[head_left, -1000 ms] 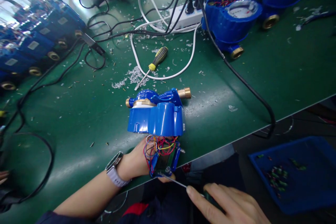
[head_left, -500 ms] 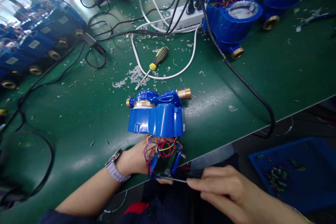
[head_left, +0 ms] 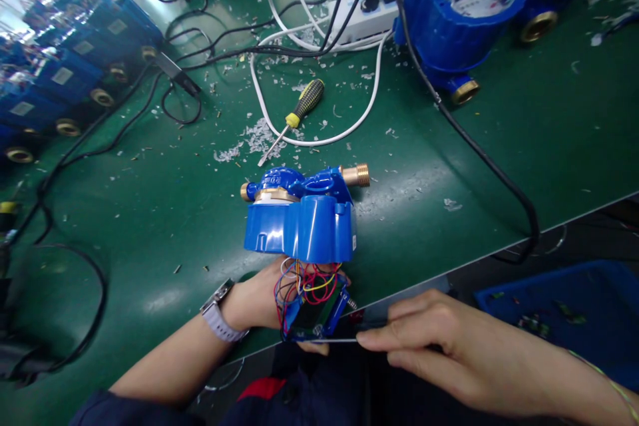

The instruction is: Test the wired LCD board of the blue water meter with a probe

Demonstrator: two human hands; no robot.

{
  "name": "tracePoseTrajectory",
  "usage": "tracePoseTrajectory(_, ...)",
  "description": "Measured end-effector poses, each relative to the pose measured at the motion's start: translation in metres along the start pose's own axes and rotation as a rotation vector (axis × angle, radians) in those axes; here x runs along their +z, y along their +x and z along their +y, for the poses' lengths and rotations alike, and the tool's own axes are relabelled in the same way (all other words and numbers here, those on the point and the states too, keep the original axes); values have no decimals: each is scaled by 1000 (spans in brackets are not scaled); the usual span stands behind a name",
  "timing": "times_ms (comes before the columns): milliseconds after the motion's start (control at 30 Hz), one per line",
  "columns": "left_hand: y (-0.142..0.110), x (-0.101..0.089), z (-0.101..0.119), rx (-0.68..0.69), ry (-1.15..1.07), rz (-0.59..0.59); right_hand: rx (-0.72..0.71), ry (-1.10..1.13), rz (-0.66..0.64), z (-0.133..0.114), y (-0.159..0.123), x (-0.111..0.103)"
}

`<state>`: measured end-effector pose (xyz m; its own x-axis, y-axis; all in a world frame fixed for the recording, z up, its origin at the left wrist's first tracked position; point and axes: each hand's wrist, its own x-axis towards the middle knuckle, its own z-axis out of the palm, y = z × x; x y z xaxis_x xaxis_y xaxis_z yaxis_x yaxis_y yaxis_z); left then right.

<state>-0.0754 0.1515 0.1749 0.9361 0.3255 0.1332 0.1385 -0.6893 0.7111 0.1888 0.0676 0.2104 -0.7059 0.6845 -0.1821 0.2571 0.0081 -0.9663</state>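
Note:
A blue water meter (head_left: 299, 213) with brass ends lies on its side on the green table (head_left: 150, 226). Coloured wires (head_left: 304, 279) run from it to a small blue-framed circuit module (head_left: 319, 315). My left hand (head_left: 257, 303), a watch on its wrist, is closed on that module at the table's front edge. My right hand (head_left: 439, 343) is closed on a thin tool (head_left: 332, 340), whose metal shaft tip touches the module's lower edge.
A yellow-and-black screwdriver (head_left: 294, 116) lies among white shavings behind the meter. White and black cables (head_left: 449, 126) cross the table to a power strip (head_left: 362, 23). More blue meters (head_left: 464, 20) stand at back right and in a row at left (head_left: 60, 73). A blue tray (head_left: 574, 313) sits lower right.
My right hand has risen and turned, its fingers folding round the thin tool, keeping the tip at the module. The view has shifted slightly; the meter and left hand have stayed put.

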Motion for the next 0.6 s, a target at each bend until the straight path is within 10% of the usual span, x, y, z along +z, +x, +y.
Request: tracePoseTrajectory(600,-14,4,-7,-42,-19,-79,102,28,-23,-1,-7,5)
